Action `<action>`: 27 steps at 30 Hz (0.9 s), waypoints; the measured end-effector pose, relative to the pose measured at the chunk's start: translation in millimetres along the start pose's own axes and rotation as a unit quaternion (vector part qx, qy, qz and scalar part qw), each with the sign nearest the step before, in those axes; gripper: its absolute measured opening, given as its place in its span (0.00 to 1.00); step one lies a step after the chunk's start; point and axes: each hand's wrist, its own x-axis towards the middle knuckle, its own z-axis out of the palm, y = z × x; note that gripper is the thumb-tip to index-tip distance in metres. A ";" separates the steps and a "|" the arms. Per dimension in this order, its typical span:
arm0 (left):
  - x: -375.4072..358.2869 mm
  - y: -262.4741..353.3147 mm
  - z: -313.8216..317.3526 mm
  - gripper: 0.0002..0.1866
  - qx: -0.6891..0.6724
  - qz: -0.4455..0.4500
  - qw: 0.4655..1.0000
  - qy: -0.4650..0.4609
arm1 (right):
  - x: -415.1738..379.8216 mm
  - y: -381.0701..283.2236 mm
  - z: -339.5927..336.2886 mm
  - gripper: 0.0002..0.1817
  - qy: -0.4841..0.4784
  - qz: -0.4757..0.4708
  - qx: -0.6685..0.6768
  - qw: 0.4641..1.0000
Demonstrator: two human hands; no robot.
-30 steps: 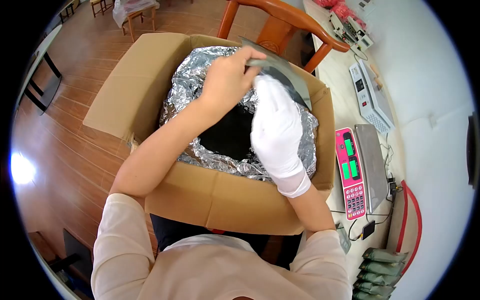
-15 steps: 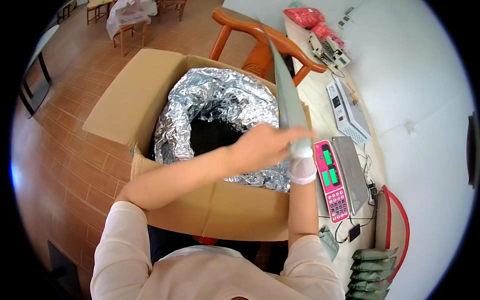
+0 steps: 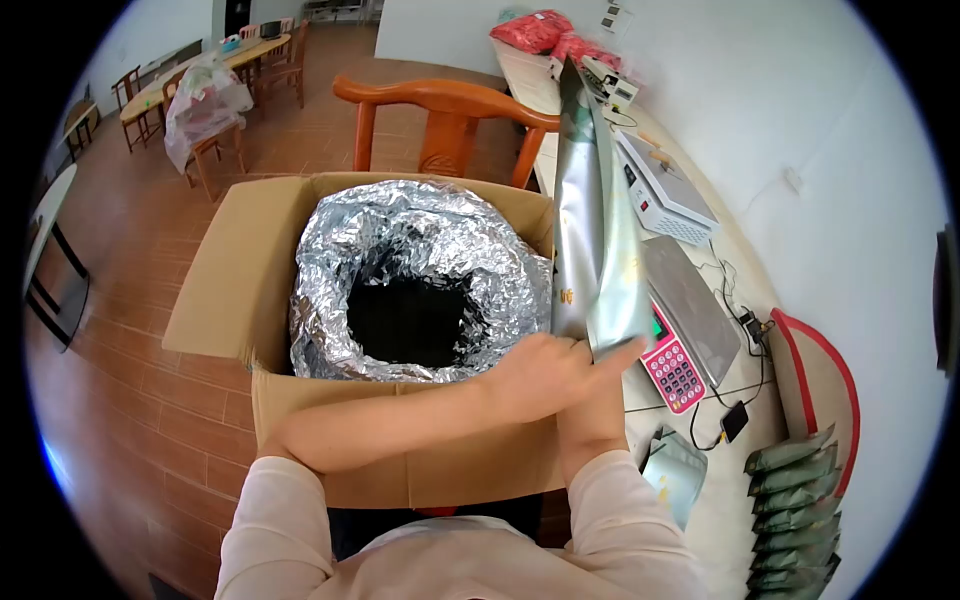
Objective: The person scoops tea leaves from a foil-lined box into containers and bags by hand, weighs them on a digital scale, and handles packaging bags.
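My left hand (image 3: 550,378) reaches across to the right, its fingers closed on the lower edge of a tall silvery-green foil pouch (image 3: 585,230). The pouch stands upright, with gold marks on its face. My right forearm (image 3: 590,428) comes up beneath the left hand. My right hand is hidden behind the left hand and the pouch, so its fingers do not show. Left of the pouch, an open cardboard box (image 3: 230,270) holds a crumpled silver foil liner (image 3: 330,290) with dark contents (image 3: 410,320) inside.
A pink scale (image 3: 675,378) with a metal plate stands at the right, with a white device (image 3: 668,188) beyond it. Several filled green pouches (image 3: 795,515) are stacked near a red-edged board (image 3: 815,380). A flat pouch (image 3: 675,475) lies nearby. A wooden chair (image 3: 447,125) stands behind the box.
The view has shifted, showing more of the far room. The pouch has turned from edge-on to show its broad side. The white glove on my right hand is now out of sight.
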 end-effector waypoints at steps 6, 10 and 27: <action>9.4 3.3 -2.2 0.27 -0.102 0.091 0.991 0.007 | 6.1 -4.0 -13.3 0.09 0.011 0.003 0.008 1.000; 41.3 -36.2 -49.1 0.24 -0.116 0.036 0.981 0.154 | 14.3 -4.5 -20.0 0.09 0.016 0.004 0.008 1.000; 61.1 -68.5 -72.1 0.22 -0.310 -0.153 0.929 0.134 | 27.2 -9.0 -31.5 0.10 0.011 0.007 0.003 1.000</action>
